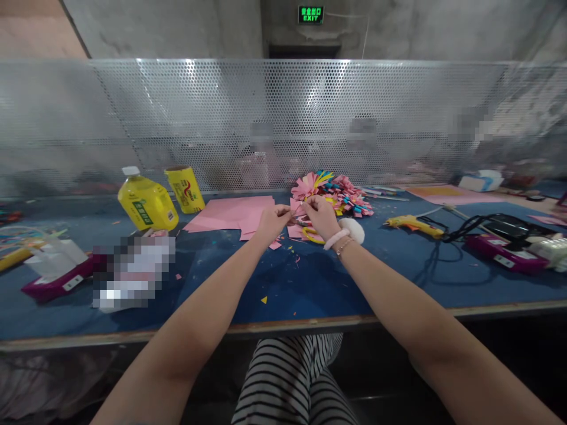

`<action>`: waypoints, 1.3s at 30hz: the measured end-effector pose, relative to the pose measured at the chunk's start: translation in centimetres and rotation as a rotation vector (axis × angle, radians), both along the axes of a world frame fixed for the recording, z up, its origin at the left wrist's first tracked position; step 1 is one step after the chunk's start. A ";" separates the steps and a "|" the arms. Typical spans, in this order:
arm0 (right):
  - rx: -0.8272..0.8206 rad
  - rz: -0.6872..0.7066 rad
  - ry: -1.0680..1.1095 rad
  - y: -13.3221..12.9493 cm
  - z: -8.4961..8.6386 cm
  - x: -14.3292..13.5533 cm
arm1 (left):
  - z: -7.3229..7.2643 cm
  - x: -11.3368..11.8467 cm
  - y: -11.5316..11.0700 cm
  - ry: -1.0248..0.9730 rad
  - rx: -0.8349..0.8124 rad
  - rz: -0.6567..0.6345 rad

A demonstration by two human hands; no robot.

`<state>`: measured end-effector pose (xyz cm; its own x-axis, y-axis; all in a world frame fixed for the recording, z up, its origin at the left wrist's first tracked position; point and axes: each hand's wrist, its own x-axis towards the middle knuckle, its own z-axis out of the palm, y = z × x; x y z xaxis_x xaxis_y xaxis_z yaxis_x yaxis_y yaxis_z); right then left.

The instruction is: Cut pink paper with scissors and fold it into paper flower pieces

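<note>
While a small pink slip (295, 206) was pinched by the left hand (275, 218) and the right hand (322, 215), just right of the pink sheets (221, 213), yellow-handled scissors (306, 234) were seen there too, but whether they were held could not be told. Frilly paper flowers (334, 192) were heaped farther right of the sheets. Left of the sheets, a yellow tub (185, 190) and a yellow jug (148, 203) were set.

The blue workbench (305, 289), glue gun (414, 225), pink paper (221, 212) and exit sign (310, 15) suggest a craft workshop.
</note>
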<state>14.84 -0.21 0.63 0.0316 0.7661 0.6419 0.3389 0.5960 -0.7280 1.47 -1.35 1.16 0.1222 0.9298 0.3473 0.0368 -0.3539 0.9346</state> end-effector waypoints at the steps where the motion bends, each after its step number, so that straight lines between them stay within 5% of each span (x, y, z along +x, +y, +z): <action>1: -0.009 0.005 0.004 0.0 0.0 0.0 | 0.0 0.0 -0.1 0.020 0.015 -0.002; 10: 0.003 0.012 0.087 -0.3 0.1 -0.3 | 0.1 0.3 -0.9 0.116 0.100 -0.011; 17: -0.214 0.301 0.190 -0.5 0.0 -0.7 | -0.4 0.2 0.2 -0.055 -0.010 -0.054; 25: -0.230 0.229 0.164 -0.9 -0.2 -0.7 | -0.4 0.0 0.2 -0.024 -0.054 -0.118; 32: -0.255 0.245 0.236 0.0 -0.6 -0.4 | -0.2 -0.1 -0.2 0.162 0.005 -0.048; 39: -0.267 0.343 0.324 0.0 -0.3 -0.5 | -0.5 0.1 -0.1 0.016 -0.039 -0.139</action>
